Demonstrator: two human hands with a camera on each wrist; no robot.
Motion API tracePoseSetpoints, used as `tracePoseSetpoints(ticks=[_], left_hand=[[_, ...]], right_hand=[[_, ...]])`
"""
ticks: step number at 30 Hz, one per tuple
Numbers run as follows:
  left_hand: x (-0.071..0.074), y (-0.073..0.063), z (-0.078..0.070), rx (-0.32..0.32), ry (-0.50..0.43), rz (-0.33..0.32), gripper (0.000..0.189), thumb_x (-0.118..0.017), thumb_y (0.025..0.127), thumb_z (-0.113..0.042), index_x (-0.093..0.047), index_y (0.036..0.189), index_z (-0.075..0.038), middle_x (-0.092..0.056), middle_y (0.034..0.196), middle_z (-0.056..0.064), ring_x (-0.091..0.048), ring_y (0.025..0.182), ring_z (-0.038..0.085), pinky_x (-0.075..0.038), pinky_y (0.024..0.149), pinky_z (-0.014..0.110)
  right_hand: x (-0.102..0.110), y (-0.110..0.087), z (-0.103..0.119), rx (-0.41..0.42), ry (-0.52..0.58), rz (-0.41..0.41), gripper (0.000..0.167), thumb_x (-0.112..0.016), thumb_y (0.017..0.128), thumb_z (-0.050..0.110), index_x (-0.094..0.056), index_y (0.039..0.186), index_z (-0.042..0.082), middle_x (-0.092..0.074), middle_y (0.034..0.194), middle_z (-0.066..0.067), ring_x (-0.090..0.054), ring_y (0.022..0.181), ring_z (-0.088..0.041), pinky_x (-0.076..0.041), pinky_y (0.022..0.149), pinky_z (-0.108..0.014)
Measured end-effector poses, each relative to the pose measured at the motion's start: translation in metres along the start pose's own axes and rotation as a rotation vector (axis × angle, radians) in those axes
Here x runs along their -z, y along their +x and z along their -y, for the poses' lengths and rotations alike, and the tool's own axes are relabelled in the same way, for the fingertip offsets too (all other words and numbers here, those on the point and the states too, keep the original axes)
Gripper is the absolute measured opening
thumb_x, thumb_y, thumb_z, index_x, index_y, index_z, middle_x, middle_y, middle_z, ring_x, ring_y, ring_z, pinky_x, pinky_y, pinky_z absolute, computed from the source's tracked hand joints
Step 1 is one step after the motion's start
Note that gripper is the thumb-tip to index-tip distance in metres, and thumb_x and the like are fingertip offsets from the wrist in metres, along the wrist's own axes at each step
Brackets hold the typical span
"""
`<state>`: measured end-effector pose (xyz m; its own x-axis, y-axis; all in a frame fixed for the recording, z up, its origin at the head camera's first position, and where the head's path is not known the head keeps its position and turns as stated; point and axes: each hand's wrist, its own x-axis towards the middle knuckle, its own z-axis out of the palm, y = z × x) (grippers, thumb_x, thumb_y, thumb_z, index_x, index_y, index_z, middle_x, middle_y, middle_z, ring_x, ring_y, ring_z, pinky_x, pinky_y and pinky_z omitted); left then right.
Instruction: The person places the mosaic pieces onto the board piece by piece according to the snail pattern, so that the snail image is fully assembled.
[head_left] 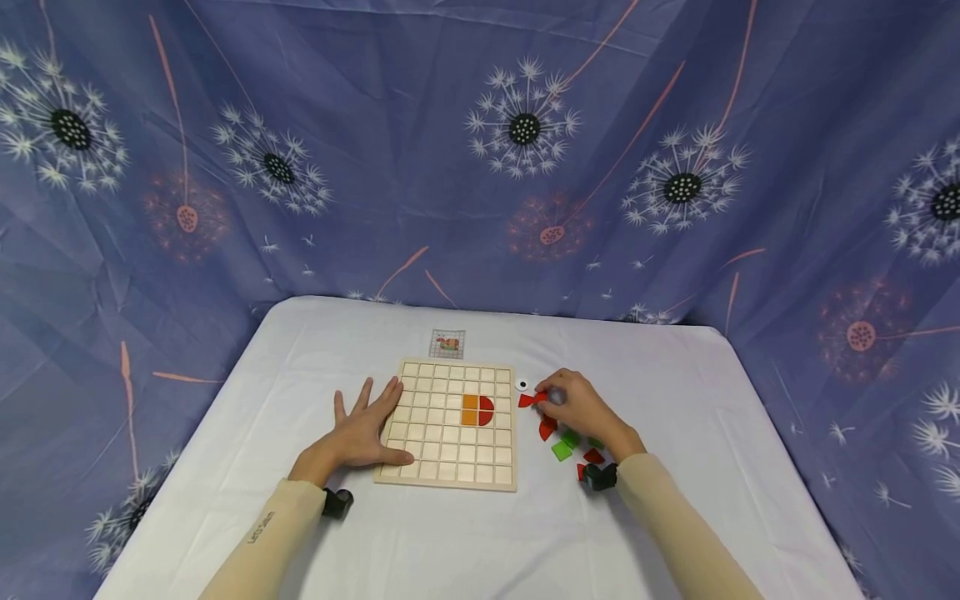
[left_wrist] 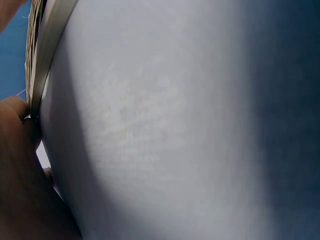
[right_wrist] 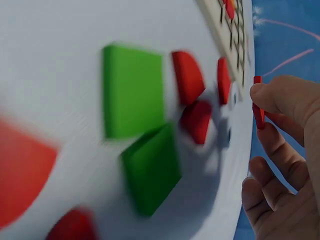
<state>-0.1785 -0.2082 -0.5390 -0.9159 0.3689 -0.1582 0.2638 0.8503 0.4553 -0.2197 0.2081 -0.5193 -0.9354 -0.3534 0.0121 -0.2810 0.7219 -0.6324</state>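
A wooden grid board lies flat on the table. Orange pieces and red quarter-circle pieces sit together in its cells, right of the middle. My left hand rests along the board's left side with fingers spread, the thumb over the lower left corner. To the right of the board, my right hand pinches a thin red piece between thumb and fingertip, seen edge-on and lifted. Loose red pieces and green pieces lie under and near that hand.
A small picture card lies behind the board. One round white eye piece is beside the board's right edge. White cloth covers the table, and a blue patterned curtain hangs behind it.
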Motion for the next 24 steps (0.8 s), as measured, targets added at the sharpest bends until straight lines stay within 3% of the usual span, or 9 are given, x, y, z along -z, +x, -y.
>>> tracePoseSetpoints(ticks=[11,24], left_hand=[[-0.001,0.0,0.001,-0.004,0.003,-0.004,0.132,-0.081,0.069,-0.072,-0.016,0.166,-0.012,-0.012,0.174,0.009,0.004,0.158,0.05,0.018,0.11,0.08],[-0.002,-0.001,0.001,-0.007,-0.002,-0.007,0.133,-0.08,0.067,-0.075,-0.016,0.166,-0.013,-0.012,0.174,0.007,0.003,0.158,0.049,0.019,0.11,0.079]], right_hand=[[-0.012,0.021,0.035,0.094,0.017,0.035,0.024,-0.076,0.094,0.02,-0.076,0.115,0.009,-0.066,0.116,-0.002,-0.057,0.119,-0.029,-0.05,0.1,-0.047],[-0.036,0.042,0.066,0.124,0.031,0.083,0.022,-0.075,0.093,0.02,-0.076,0.114,0.013,-0.066,0.117,0.0,-0.056,0.118,-0.026,-0.048,0.102,-0.045]])
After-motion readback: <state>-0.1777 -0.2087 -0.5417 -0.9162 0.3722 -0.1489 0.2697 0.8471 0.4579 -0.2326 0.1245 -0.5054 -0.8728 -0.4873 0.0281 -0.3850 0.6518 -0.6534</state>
